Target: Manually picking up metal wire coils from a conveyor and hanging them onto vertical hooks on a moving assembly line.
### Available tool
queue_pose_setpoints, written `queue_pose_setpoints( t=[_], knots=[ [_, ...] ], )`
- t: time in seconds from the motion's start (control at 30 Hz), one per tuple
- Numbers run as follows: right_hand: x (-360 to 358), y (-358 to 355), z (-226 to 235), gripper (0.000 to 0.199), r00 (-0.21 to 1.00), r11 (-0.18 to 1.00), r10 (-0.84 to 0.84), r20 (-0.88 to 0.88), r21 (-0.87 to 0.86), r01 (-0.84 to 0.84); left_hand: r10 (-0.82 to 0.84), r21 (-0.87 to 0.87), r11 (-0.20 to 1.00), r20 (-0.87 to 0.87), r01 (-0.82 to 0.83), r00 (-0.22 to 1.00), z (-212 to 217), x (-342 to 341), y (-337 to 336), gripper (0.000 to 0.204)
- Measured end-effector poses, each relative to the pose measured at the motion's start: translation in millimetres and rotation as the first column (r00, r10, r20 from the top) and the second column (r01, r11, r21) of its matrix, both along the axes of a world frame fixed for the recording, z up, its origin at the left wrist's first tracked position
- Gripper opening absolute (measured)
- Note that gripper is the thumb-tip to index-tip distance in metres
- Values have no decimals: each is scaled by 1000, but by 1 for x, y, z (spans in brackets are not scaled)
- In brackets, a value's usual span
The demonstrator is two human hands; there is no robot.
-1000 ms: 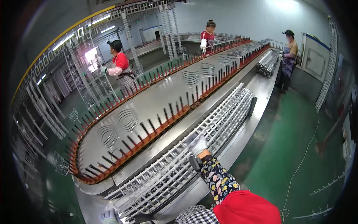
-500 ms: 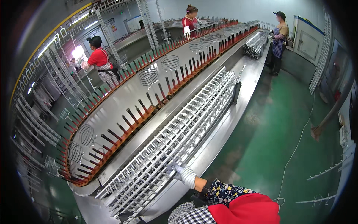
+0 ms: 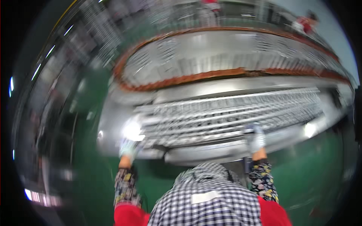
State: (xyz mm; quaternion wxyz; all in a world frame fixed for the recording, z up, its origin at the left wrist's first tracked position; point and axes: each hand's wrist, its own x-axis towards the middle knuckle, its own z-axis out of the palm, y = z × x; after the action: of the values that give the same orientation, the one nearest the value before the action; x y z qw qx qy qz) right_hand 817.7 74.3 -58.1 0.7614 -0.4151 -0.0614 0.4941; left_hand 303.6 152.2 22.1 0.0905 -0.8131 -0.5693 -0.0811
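Note:
A long stack of silvery metal racks with rows of short crosspieces (image 3: 226, 113) lies lengthwise in front of me on a metal bench. My right hand (image 3: 258, 139), in a pale glove with grey fingertips, is at the stack's near edge, its fingers curled over a rack bar. At the left end of the stack is my left hand (image 3: 129, 147), also gloved. Motion blur and a bright glare beside it hide its fingers, so its grip is unclear.
Beyond the bench (image 3: 211, 152) runs an oval conveyor with an orange-brown rim (image 3: 188, 80) and upright dark pegs. Blurred wire pieces lie inside the loop. A co-worker in red (image 3: 307, 23) stands at the far right, another at the far side. The floor (image 3: 94, 177) is green.
My view has swung left and down over the stack, blurring the picture. My left arm has come into view at the stack's left end. My right hand stays at the near edge.

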Motion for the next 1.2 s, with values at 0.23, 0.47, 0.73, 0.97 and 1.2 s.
queue_pose_setpoints(
  t=[0.23,0.47,0.73,0.97,1.2],
  knots=[
    [15,35,-55,17,990,995,46,-131,-85,-58,136,-328,929,-130,-172,982,-18,-9,9,31],
    [21,-4,-7,40,765,739,507,397,-657,-149,15,-214,977,80,3,997,-48,-10,15,32],
    [63,43,139,35,550,792,533,643,-608,-57,97,-190,980,206,-57,974,-58,-6,11,27],
    [199,132,114,37,516,745,633,577,-636,-202,323,-73,944,11,-322,946,-51,37,3,38],
    [324,259,80,36,678,891,272,683,-444,91,434,-187,840,794,-509,425,-143,21,-13,21]
  ],
)
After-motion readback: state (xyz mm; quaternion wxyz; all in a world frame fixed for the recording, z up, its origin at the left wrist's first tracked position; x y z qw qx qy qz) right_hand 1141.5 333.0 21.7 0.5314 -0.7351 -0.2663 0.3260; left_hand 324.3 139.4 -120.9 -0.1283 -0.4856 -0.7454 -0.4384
